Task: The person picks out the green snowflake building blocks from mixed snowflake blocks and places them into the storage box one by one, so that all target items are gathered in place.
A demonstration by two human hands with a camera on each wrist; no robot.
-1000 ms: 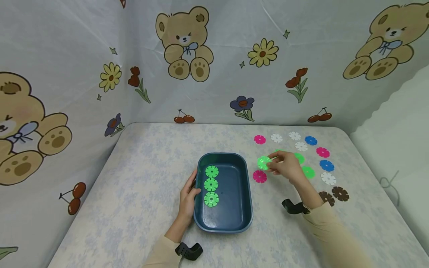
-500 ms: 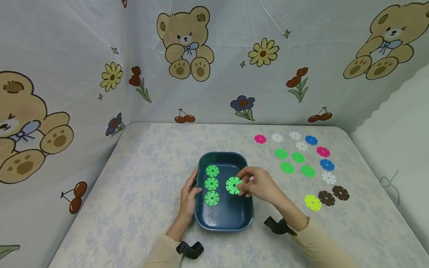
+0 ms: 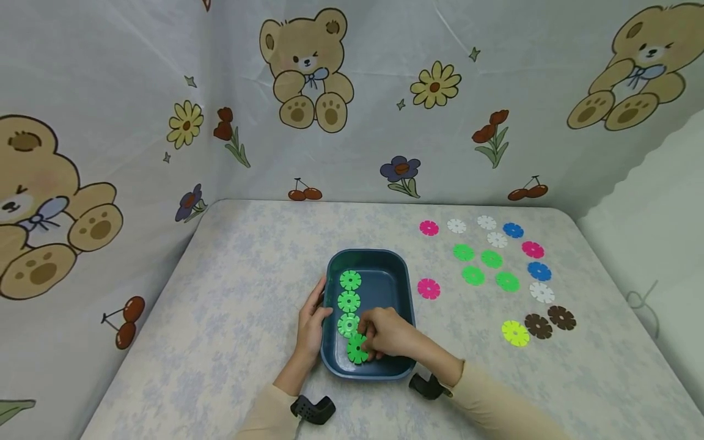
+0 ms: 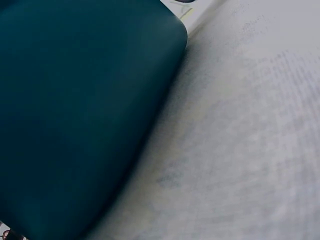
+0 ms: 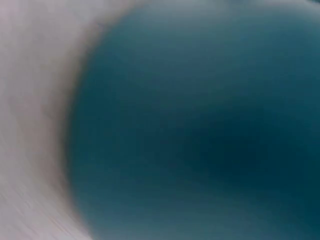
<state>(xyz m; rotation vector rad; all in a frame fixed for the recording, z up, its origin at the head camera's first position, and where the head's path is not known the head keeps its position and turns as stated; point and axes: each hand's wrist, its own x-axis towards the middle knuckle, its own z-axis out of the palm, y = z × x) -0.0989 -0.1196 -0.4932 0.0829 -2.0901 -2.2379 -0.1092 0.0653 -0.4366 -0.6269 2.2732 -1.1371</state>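
A dark blue rectangular tray (image 3: 385,287) lies on the table in the head view. My left hand (image 3: 308,333) grips its left side, thumb over the rim and fingers along the outer wall. Inside, a column of three green notched plastic discs (image 3: 349,301) runs down the left side. Just below them, my right hand (image 3: 390,333) pinches another green notched disc (image 3: 356,351) low over the tray floor, its fingers covering the right edge. The left wrist view holds the tray's outer wall (image 4: 85,110); a blurred tray wall (image 5: 175,100) fills most of the right wrist view.
Right of the tray lie loose notched discs: pink (image 3: 429,289), several green (image 3: 473,275), white (image 3: 542,292), blue (image 3: 539,271), yellow (image 3: 515,333) and brown (image 3: 561,317). A bear-printed cloth (image 3: 363,159) hangs behind the table (image 3: 242,293).
My right hand has carried a green disc from the table right of the tray, leftward and down to the lower end of the green column. The left hand has kept its hold.
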